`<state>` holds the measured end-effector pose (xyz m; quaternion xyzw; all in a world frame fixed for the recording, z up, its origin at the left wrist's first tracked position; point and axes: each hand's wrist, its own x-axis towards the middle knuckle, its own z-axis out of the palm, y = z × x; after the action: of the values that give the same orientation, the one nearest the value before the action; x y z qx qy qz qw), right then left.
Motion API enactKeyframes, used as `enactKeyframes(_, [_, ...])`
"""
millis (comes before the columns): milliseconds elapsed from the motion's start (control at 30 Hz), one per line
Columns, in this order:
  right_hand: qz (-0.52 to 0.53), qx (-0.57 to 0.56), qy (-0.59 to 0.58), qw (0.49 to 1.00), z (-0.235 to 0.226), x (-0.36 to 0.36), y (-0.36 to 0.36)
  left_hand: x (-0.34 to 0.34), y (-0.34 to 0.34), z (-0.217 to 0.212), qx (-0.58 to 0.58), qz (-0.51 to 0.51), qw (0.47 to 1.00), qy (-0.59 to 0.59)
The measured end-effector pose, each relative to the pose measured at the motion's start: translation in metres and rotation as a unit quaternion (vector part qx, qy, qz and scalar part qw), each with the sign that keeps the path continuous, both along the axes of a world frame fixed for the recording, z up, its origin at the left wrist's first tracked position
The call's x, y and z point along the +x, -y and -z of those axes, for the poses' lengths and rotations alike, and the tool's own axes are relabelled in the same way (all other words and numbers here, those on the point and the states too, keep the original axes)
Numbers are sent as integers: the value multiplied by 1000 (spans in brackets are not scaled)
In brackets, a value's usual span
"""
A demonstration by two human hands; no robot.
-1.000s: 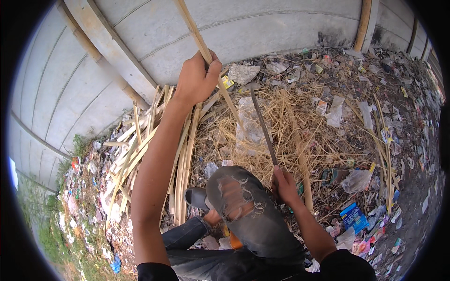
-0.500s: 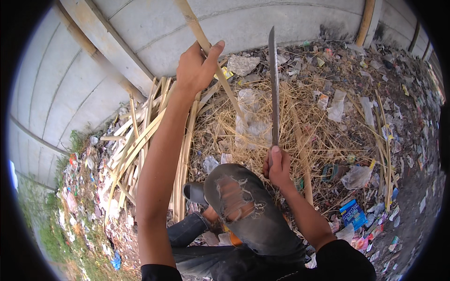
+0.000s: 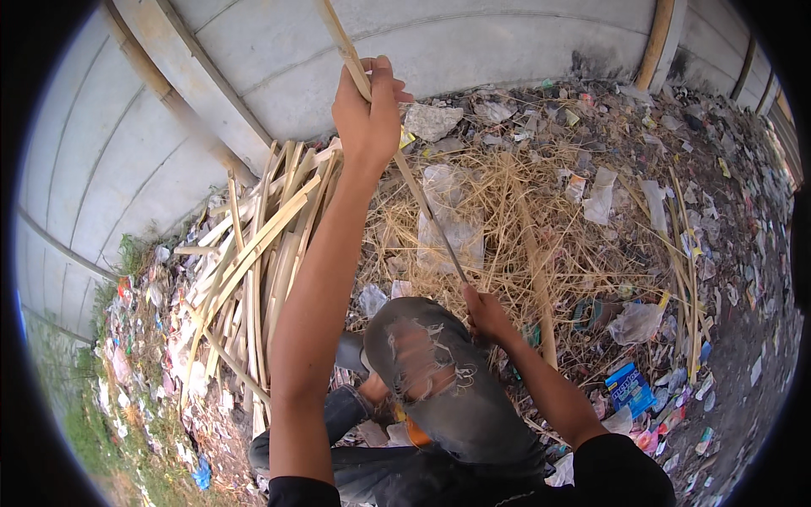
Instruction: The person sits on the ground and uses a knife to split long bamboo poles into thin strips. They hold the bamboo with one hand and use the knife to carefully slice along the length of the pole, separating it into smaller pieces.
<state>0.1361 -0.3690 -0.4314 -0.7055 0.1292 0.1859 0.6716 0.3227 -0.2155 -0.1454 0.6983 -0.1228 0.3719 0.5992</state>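
Note:
My left hand [image 3: 367, 118] is raised in front of the wall and closed around a long pale bamboo strip [image 3: 340, 38]. The strip slants from the top edge down past the wrist. Lower right, my right hand [image 3: 490, 317] is closed on the handle of a machete [image 3: 450, 253], beside my knee. Its blade shows nearly edge-on as a thin dark line, pointing up and left to the strip's lower end. Blade and strip line up there; whether they touch I cannot tell. My right fingers mostly hide the handle.
A heap of split bamboo strips [image 3: 262, 245] lies left of my left forearm. Dry shavings [image 3: 507, 220] and plastic litter cover the ground ahead. A grey panel wall [image 3: 507, 42] with posts stands behind. My knee in torn jeans [image 3: 448, 380] rises between my arms.
The machete has swung from upright to a leftward slant, its blade now against or near the strip. My right hand has moved slightly left and down; my left hand has shifted right and turned.

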Motion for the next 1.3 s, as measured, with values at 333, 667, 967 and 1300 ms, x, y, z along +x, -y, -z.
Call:
enactKeyframes(333, [103,294,363,878,-206,18,17,27,11,12,-54,41,997,-20])
enactKeyframes(667, [31,88,-103,990,5,17,-3,26,20,17,-65,37,997,-36])
enactKeyframes(967, [109,330,381,857,-210,35,-3,33,-12,21,-127,77,989,-14])
enactKeyframes(1300, [97,198,-231,948,42,-14,1,36,-29,19,-177,75,981,-16])
